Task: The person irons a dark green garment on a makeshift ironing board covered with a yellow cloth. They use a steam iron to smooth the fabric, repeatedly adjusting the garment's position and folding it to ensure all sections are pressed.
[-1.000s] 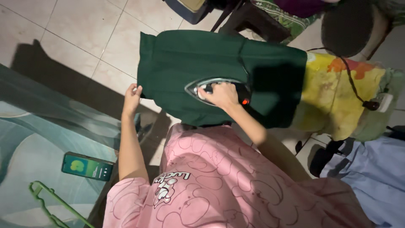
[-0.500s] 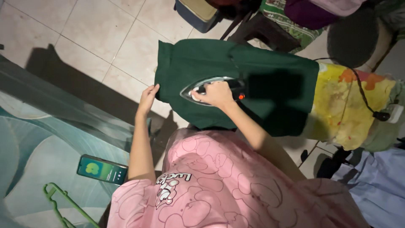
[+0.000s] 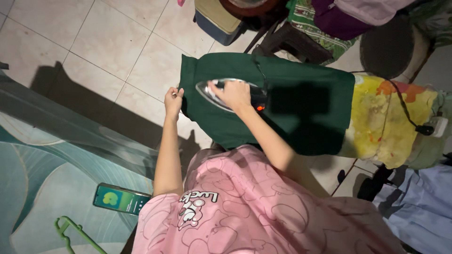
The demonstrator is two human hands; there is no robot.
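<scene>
Two bare hands at work, seen from above over a pink patterned top (image 3: pixel 263 207). Nearest items, below and outward of the left forearm: a smartphone (image 3: pixel 121 199) with lit green screen lying flat on a teal patterned surface (image 3: pixel 52 155), and just nearer than it a green plastic hanger (image 3: pixel 75 234), only partly in frame. Left hand (image 3: pixel 173 99): fingers curled and pressed together, pinching the left edge of a dark green garment (image 3: pixel 282 103); the fabric edge sits between thumb and fingers. Right hand (image 3: pixel 231 93): closed around the handle of an electric iron (image 3: pixel 230 94), fingers wrapped over the top, palm down. Iron lies flat on the garment, its pointed tip toward the left hand and near it, not touching; a small red indicator light (image 3: pixel 259 107) glows at the heel end, just on the wrist side of the right hand. Garment lies spread over an ironing board with a yellow, orange-stained cover (image 3: pixel 391 117), which is exposed well out beyond the right hand. A black power cord (image 3: pixel 406 112) runs across that cover to a white plug adapter (image 3: pixel 440 126) at its outer end. Beside the right elbow, low: pale blue cloth (image 3: pixel 419 202). Beyond both hands: beige tiled floor (image 3: pixel 94 42), a blue box with cream lid (image 3: pixel 217 16), a dark stool (image 3: pixel 292 40), and heaped green and purple fabrics (image 3: pixel 339 19) at the far edge.
</scene>
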